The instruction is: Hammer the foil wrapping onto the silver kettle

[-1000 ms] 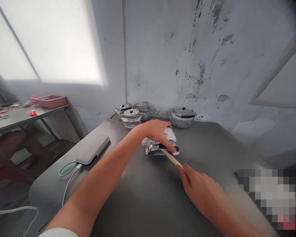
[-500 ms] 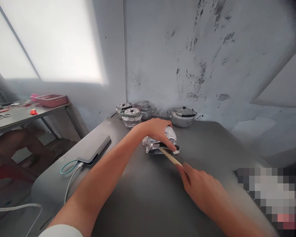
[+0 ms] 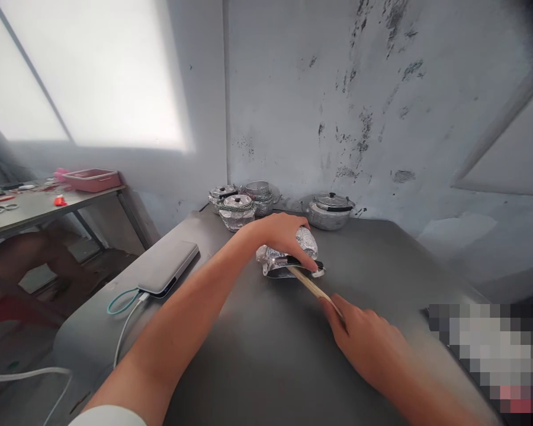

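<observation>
The left hand (image 3: pixel 285 234) grips a tilted foil-covered pot (image 3: pixel 307 241) on the bench (image 3: pixel 266 361); the right hand (image 3: pixel 366 340) is closed around a wooden stick (image 3: pixel 310 283), its far end at the pot's opening. The step appears to be working the stick inside. The next move likely calls for a firm left hold. Count: one held pot, one stick, three small pots (image 3: pixel 237 219) rear left, one lidded pot (image 3: pixel 328 219) rear right.

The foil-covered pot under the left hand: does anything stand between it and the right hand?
Nothing visible blocks the way. Only the wooden stick, gripped by the right hand, spans the gap to the foil-covered pot, its far end passing beneath the black handle. The left hand holds the pot from above.
</observation>
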Motion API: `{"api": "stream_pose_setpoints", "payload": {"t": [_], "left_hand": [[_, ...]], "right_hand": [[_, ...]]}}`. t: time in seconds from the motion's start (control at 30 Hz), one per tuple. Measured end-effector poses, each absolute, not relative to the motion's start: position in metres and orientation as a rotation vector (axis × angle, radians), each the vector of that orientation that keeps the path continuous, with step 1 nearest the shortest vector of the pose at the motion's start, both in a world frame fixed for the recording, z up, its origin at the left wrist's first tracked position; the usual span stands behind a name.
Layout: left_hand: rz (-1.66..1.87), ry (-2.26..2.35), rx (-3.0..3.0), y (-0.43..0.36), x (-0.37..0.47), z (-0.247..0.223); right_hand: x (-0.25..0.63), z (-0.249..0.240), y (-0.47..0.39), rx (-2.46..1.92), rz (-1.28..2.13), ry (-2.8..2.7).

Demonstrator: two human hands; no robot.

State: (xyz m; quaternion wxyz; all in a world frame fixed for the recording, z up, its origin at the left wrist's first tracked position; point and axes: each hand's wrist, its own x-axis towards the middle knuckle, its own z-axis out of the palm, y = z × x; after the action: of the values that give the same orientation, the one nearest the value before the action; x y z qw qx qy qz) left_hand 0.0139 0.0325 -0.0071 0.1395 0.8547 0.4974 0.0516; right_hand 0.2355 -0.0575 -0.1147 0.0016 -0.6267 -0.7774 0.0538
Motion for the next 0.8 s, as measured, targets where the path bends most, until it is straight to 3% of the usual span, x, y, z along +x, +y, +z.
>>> {"api": "stream_pose_setpoints", "payload": {"t": [0.23,0.8], "left_hand": [[0.198,1.460,2.435,0.032,0.010,-0.007],[0.025,1.732,2.218,0.026,-0.049,0.019]], "right_hand": [[0.237,-0.112,-0.054,-1.976,0.159,-2.453],[0.271,-0.095,-0.032,-1.619,-0.282,-2.474]]}}
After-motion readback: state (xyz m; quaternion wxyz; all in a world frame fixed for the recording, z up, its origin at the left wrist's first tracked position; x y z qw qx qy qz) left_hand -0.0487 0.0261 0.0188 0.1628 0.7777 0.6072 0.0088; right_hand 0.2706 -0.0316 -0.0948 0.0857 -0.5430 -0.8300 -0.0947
